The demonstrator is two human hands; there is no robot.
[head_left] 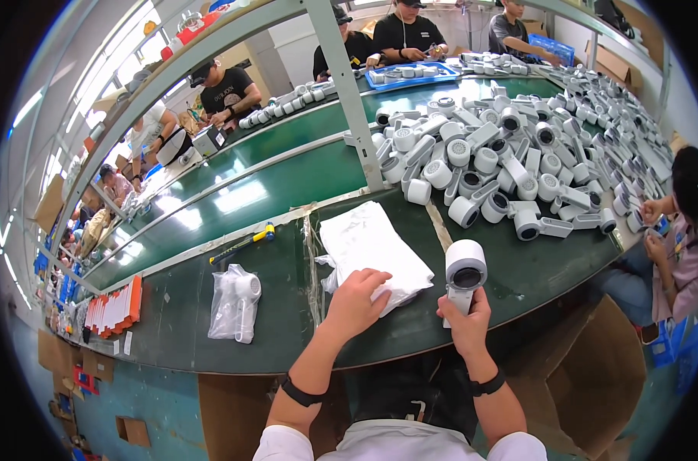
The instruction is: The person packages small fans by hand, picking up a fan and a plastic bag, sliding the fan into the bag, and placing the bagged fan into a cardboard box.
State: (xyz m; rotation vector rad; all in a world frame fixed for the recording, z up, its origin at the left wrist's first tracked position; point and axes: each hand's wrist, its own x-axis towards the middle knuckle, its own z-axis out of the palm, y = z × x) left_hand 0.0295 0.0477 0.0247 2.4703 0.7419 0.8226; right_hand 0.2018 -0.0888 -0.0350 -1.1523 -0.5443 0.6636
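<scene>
My right hand [470, 321] is closed round the handle of a white handheld fan [466, 261], whose dark round opening faces me. My left hand [356, 302] lies on the near part of a stack of thin white plastic bags [376, 242]. Its fingers are slightly bent and apart, and no object shows in them. Left of the stack, a bagged fan [247, 296] rests on the green table inside a clear bag. Behind that bag lies a yellow and black cutter knife [245, 242].
A large heap of white fans [510, 154] covers the right of the table [287, 346]. A metal post [345, 92] stands behind the bags. Orange-edged cards [114, 309] lie far left. Open cartons [587, 384] stand below. Co-workers sit across and at right, near a blue tray [412, 81].
</scene>
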